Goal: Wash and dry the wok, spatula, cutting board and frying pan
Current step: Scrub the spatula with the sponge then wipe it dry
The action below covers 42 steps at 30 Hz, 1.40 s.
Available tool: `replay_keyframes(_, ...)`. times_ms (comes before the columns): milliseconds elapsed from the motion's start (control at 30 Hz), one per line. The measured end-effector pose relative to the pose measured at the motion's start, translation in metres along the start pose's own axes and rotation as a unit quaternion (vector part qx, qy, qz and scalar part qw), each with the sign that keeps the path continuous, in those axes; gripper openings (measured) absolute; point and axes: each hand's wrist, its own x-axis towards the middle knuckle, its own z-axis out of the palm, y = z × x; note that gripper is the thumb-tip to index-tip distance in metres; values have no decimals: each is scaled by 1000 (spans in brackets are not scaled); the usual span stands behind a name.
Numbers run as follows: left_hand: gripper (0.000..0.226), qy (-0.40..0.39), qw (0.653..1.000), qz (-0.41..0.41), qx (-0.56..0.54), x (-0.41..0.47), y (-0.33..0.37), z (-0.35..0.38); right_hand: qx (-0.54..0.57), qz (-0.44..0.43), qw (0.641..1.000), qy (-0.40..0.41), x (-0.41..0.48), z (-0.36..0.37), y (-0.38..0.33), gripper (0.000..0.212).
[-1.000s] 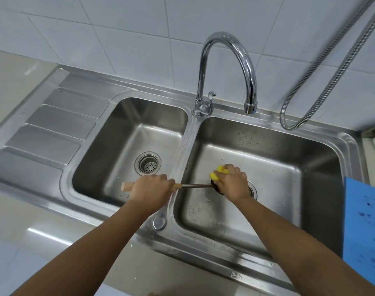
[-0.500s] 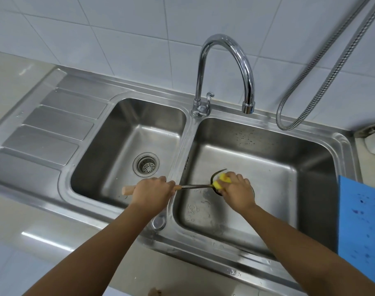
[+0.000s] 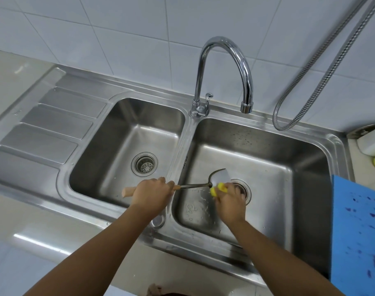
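A metal spatula with a wooden handle lies level across the divider of the double sink, its blade over the right basin. My left hand grips the wooden handle, whose end pokes out to the left. My right hand holds a yellow sponge against the near edge of the blade, where it meets the shaft. The blade's upper face shows bare and shiny. A blue cutting board with dark stains lies on the counter at the right edge.
A chrome faucet arches over the right basin with no water running. A metal hose hangs on the tiled wall. A ribbed drainboard lies left of the sink. A white bottle lies at the far right.
My right hand has slid the sponge back off the blade toward the shaft, uncovering the blade. The left hand keeps its grip on the handle. The camera has shifted slightly.
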Motion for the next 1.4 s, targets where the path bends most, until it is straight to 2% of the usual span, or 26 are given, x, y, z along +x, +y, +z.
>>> replay_keyframes(67,29,-4,1000,-3,-5,-2,0,-2,32,13,999,-2,0,1,5,31)
replay_keyframes(200,31,3,1000,-15,-18,-7,4,-1,60,141,988,13,3,-3,-3,30)
replay_keyframes(333,25,-9,1000,-10,-3,-4,1,0,74,85,994,0,-4,6,-24,31)
replay_keyframes(367,25,-14,1000,-11,-8,-4,1,0,86,94,992,-6,-1,4,-17,31)
replay_keyframes(467,26,-6,1000,-12,-20,-6,3,3,159,225,961,-2,18,-10,-2,33)
replay_keyframes(500,27,0,1000,-14,-22,-6,3,3,169,243,955,2,23,-14,-6,34)
replay_keyframes(600,28,6,999,-17,-36,-7,1,4,196,146,970,-10,26,-22,-38,35)
replay_keyframes(733,32,-2,997,-33,-71,-8,2,8,313,11,949,-29,4,-33,-76,33)
replay_keyframes(800,31,-2,995,-50,-84,-8,2,12,324,-64,943,-38,-3,-40,-81,33)
replay_keyframes(867,30,-1,994,-54,-90,-10,1,14,300,-52,952,-25,4,-39,-75,33)
replay_keyframes(967,32,5,993,-50,-105,-10,1,14,270,79,959,-14,14,-37,-66,35)
replay_keyframes(1000,32,3,993,-50,-109,-9,1,14,263,76,962,-7,10,-37,-72,36)
replay_keyframes(1133,32,-6,991,-58,-117,-10,1,17,271,-65,960,-1,-13,-35,-88,40)
replay_keyframes(1167,32,-4,991,-58,-118,-10,0,17,262,-56,964,4,-9,-35,-82,40)
replay_keyframes(1267,32,-1,992,-52,-118,-10,-1,14,211,50,976,4,7,-39,-65,36)
replay_keyframes(1300,32,-2,992,-47,-113,-10,-1,12,180,52,982,-14,9,-41,-64,36)
replay_keyframes(1367,30,-2,994,-34,-103,-10,-2,12,117,4,992,-41,14,-46,-59,33)
replay_keyframes(1400,29,-6,994,-29,-102,-9,-3,12,93,-13,995,-31,19,-51,-54,31)
